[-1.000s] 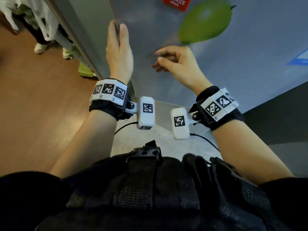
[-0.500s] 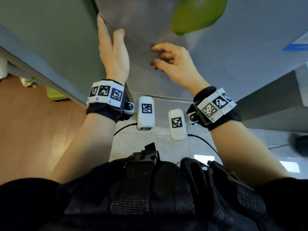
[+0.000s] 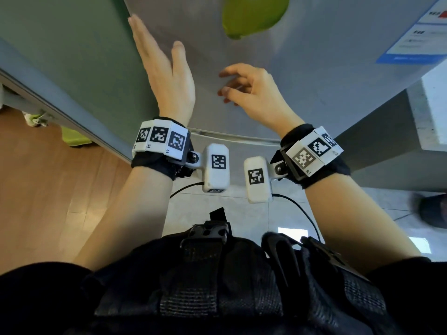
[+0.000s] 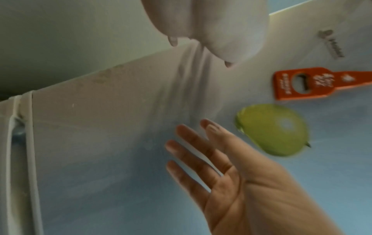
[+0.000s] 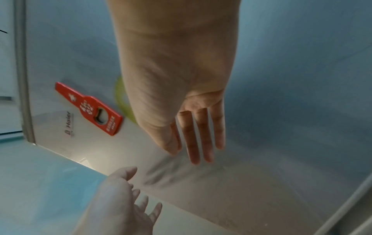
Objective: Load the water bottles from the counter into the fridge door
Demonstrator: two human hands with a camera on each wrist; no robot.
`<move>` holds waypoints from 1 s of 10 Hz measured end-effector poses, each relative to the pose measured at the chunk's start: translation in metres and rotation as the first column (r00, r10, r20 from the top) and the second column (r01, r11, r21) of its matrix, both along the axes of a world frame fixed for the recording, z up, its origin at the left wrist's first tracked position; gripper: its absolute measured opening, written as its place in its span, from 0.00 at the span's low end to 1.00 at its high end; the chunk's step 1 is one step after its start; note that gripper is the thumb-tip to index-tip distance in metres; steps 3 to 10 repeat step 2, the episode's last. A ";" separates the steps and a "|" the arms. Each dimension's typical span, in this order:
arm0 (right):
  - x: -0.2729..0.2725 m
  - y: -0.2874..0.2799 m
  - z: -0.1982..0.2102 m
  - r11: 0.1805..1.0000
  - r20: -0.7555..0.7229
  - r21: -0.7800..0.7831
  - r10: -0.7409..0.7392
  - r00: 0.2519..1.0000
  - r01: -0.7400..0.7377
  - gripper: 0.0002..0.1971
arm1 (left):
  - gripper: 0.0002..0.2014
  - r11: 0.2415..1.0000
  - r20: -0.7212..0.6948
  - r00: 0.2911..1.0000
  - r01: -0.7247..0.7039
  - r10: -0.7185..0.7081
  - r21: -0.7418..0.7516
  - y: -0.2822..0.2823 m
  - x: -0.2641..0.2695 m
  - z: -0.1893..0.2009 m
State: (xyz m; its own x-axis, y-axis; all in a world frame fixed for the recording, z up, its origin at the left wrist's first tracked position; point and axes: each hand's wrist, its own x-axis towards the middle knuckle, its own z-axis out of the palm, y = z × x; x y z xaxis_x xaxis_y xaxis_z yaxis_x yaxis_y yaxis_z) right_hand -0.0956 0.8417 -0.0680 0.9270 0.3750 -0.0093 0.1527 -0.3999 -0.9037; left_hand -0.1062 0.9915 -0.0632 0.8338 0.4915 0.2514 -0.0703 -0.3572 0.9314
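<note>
Two bare hands hover before one closed grey fridge door (image 3: 326, 76). The left hand (image 3: 167, 76) is flat, fingers straight and spread, holding nothing. The right hand (image 3: 251, 89) hangs loosely curled, also holding nothing. On the door sit one green mango magnet (image 3: 254, 15), one red bottle-opener magnet (image 4: 314, 83) and one blue-edged label (image 3: 420, 35). No water bottles are visible.

1. We read "Haier" on the fridge door (image 5: 181, 198), printed beside the red bottle-opener magnet (image 5: 90, 108).
2. The magnet's white characters are too small for us to read.
3. The white-and-blue label (image 3: 418, 35) on the door blurs beyond reading.
</note>
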 end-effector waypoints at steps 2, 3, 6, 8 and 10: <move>-0.039 -0.059 0.009 1.000 0.084 0.024 -0.007 0.996 0.005 0.12 | 0.20 0.997 0.126 0.990 0.068 -0.071 0.026 -0.060 -0.045 0.001; -0.039 -0.059 0.009 1.000 0.084 0.024 -0.007 0.996 0.005 0.12 | 0.20 0.997 0.126 0.990 0.068 -0.071 0.026 -0.060 -0.045 0.001; -0.039 -0.059 0.009 1.000 0.084 0.024 -0.007 0.996 0.005 0.12 | 0.20 0.997 0.126 0.990 0.068 -0.071 0.026 -0.060 -0.045 0.001; -0.039 -0.059 0.009 1.000 0.084 0.024 -0.007 0.996 0.005 0.12 | 0.20 0.997 0.126 0.990 0.068 -0.071 0.026 -0.060 -0.045 0.001; -0.039 -0.059 0.009 1.000 0.084 0.024 -0.007 0.996 0.005 0.12 | 0.20 0.997 0.126 0.990 0.068 -0.071 0.026 -0.060 -0.045 0.001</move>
